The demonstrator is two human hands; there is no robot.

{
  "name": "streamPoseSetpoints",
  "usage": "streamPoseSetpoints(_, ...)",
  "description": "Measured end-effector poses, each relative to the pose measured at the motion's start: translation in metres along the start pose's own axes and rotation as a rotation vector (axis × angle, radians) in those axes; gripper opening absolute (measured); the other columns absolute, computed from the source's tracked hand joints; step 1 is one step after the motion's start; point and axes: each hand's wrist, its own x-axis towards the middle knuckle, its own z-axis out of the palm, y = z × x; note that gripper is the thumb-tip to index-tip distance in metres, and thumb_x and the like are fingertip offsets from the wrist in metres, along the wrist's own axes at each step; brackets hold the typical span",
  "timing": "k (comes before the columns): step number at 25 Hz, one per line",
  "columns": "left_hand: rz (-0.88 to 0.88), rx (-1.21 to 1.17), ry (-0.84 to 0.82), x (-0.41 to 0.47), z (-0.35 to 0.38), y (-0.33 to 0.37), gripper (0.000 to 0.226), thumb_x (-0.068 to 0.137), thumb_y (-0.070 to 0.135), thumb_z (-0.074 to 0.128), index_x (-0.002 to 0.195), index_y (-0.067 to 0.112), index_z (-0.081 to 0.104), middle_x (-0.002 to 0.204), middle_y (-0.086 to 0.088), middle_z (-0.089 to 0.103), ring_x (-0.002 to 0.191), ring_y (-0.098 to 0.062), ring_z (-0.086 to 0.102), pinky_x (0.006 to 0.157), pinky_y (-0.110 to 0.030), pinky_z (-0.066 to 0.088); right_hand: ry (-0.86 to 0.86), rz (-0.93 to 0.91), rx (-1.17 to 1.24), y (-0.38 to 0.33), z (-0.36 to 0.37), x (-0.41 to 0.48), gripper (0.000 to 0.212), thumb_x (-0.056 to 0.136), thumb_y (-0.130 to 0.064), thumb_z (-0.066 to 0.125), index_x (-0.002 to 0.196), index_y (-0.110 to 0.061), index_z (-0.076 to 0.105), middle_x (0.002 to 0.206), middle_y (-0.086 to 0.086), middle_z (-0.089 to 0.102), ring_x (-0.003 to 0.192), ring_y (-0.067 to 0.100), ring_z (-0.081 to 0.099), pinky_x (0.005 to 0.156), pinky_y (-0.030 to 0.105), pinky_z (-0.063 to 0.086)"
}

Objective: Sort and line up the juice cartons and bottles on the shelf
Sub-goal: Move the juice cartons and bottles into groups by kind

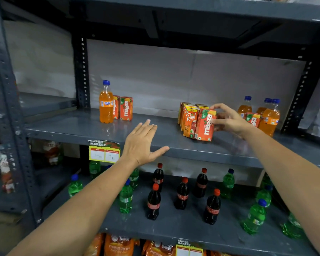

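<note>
Gripping an upright Maaza carton [205, 124], label facing near, the right hand [227, 119] is closing around it; left hand [143, 143] is lying flat, fingers spread, on the shelf [81, 126].

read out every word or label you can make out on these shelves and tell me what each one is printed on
"FANTA": orange bottle at left.
"maaza": carton beside it, carton in the right hand, carton among the right bottles.
"Real", "APPLE": carton.
"SUPER MARKET": price tag on the shelf edge; its handwritten prices are unreadable.
"Premium Leaf Tea": bottom packets.
Cola labels: too blurred.
</note>
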Motion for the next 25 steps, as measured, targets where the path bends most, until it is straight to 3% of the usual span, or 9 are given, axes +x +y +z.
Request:
streamPoseSetpoints(6, -0.027, 0.1, -0.044, -0.022, -0.026, -0.08, 0.096, 0.081, 0.077, 0.021, 0.13, 0.001, 0.052, 0.136, -0.014, 0.054, 0.135, -0.024, 0.04, 0.115, -0.039, 0.021, -0.068, -0.105, -0.039, -0.05, 0.067, 0.015, 0.035, 0.087, -0.003, 0.061, 0.114, -0.02, 0.047, 0.104, 0.005, 0.057, 0.094, 0.017, 0.06, 0.058, 0.022, 0.058)
streamPoseSetpoints(10, -0.034, 0.137, -0.088, -0.038, -0.03, -0.139, 0.102, 0.079, 0.081, 0.018, 0.131, 0.0, 0.051, 0.136, -0.014, 0.054, 0.135, -0.023, 0.039, 0.116, -0.041, 0.021, -0.064, -0.163, -0.096, -0.08, 0.133, 0.046, 0.035, 0.087, -0.008, 0.064, 0.114, -0.023, 0.047, 0.103, 0.01, 0.059, 0.089, 0.014, 0.062, 0.056, 0.019, 0.056)
streamPoseSetpoints(12, -0.014, 0.144, -0.102, -0.041, -0.033, -0.164, 0.104, 0.078, 0.082, 0.017, 0.132, 0.0, 0.05, 0.137, -0.013, 0.053, 0.136, -0.023, 0.039, 0.116, -0.043, 0.021, -0.053, -0.169, -0.146, -0.091, 0.168, 0.065, 0.033, 0.088, -0.014, 0.062, 0.113, -0.027, 0.045, 0.109, 0.007, 0.057, 0.093, 0.014, 0.061, 0.06, 0.023, 0.058)
streamPoseSetpoints(15, 0.025, 0.163, -0.145, -0.041, -0.033, -0.187, 0.106, 0.076, 0.084, 0.015, 0.134, 0.001, 0.048, 0.138, -0.011, 0.052, 0.137, -0.022, 0.037, 0.116, -0.044, 0.019, -0.008, -0.144, -0.17, -0.097, 0.209, 0.094, 0.033, 0.09, -0.016, 0.061, 0.116, -0.024, 0.042, 0.115, 0.011, 0.055, 0.104, 0.022, 0.059, 0.075, 0.038, 0.06)
streamPoseSetpoints(19, 0.031, 0.183, -0.15, -0.043, -0.024, -0.198, 0.109, 0.074, 0.086, 0.008, 0.137, 0.005, 0.046, 0.142, -0.007, 0.049, 0.138, -0.018, 0.035, 0.117, -0.042, 0.017, 0.072, -0.093, -0.181, -0.102, 0.245, 0.125, 0.039, 0.091, -0.007, 0.058, 0.125, -0.014, 0.041, 0.107, 0.013, 0.053, 0.1, 0.022, 0.058, 0.069, 0.035, 0.057)
streamPoseSetpoints(21, 0.025, 0.165, -0.114, -0.044, -0.021, -0.197, 0.108, 0.074, 0.085, 0.009, 0.134, 0.005, 0.05, 0.138, -0.008, 0.053, 0.134, -0.018, 0.041, 0.116, -0.042, 0.022, 0.092, -0.059, -0.172, -0.099, 0.255, 0.135, 0.04, 0.091, -0.003, 0.056, 0.126, -0.013, 0.04, 0.105, 0.014, 0.053, 0.097, 0.025, 0.059, 0.067, 0.036, 0.057)
streamPoseSetpoints(25, 0.031, 0.127, -0.003, -0.046, -0.015, -0.199, 0.102, 0.076, 0.084, 0.02, 0.122, 0.002, 0.061, 0.125, -0.01, 0.064, 0.122, -0.021, 0.055, 0.108, -0.042, 0.038, 0.124, 0.027, -0.203, -0.081, 0.273, 0.145, 0.042, 0.092, -0.006, 0.056, 0.127, -0.018, 0.038, 0.113, 0.015, 0.052, 0.105, 0.027, 0.058, 0.081, 0.047, 0.058)
